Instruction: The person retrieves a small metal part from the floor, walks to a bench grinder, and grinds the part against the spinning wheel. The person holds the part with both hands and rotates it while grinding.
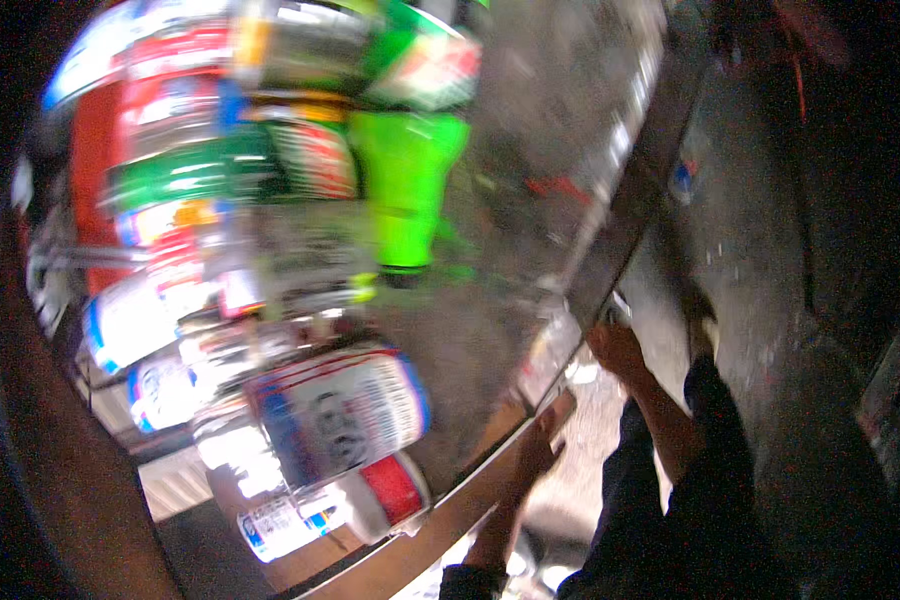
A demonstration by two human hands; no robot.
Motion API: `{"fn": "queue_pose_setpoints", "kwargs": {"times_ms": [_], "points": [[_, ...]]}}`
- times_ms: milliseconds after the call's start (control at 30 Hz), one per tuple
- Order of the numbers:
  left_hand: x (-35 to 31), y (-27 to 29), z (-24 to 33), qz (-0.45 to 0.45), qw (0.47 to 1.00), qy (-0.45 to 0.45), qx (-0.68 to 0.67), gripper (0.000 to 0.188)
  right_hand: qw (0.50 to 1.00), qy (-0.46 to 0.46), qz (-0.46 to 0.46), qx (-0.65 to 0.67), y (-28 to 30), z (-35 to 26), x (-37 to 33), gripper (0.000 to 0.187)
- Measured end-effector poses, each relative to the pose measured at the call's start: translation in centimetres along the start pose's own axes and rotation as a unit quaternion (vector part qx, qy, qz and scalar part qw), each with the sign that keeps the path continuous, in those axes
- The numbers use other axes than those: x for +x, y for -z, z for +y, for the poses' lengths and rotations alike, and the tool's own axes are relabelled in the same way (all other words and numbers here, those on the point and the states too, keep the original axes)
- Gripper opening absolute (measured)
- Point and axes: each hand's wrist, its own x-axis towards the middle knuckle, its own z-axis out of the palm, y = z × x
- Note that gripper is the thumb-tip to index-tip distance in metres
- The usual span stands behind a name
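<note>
My left hand (548, 428) is at the near edge of a dark worktable (510, 130), with its fingers apart and nothing visible in them. Just beyond it, a blurred, clear, shiny piece (555, 350) that looks like plastic lies at the edge. My right hand (616, 345) is off the table's side, to the right of the left hand. Its fingers are curled, and a small bright glint shows at their tips; blur hides what they hold, if anything.
Many containers crowd the table's left: a bright green tumbler (405, 185), a large jar with a white-and-blue label (340, 415), a white container with a red band (385, 495) and a green-labelled bottle (425, 60). A wooden rim (635, 200) borders the table. Grey floor (740, 240) lies to the right.
</note>
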Motion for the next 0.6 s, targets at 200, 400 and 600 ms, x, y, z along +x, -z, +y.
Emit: {"fn": "queue_pose_setpoints", "kwargs": {"times_ms": [200, 400, 600], "points": [[-9.0, -9.1, 9.1, -0.188, 0.965, 0.068, -0.172, 0.026, 0.989, -0.051, -0.093, -0.101, 7.5, 7.7, -13.8, 0.023], [-4.2, -7.5, 9.6, -0.168, 0.906, 0.150, -0.359, 0.025, 0.973, -0.091, -0.118, -0.179, 14.2, 11.7, -18.2, 0.026], [-2.7, -4.6, 9.5, -0.107, 0.876, 0.177, -0.436, 0.024, 0.961, -0.056, -0.134, -0.237, 18.6, 11.6, -17.3, 0.030]]}}
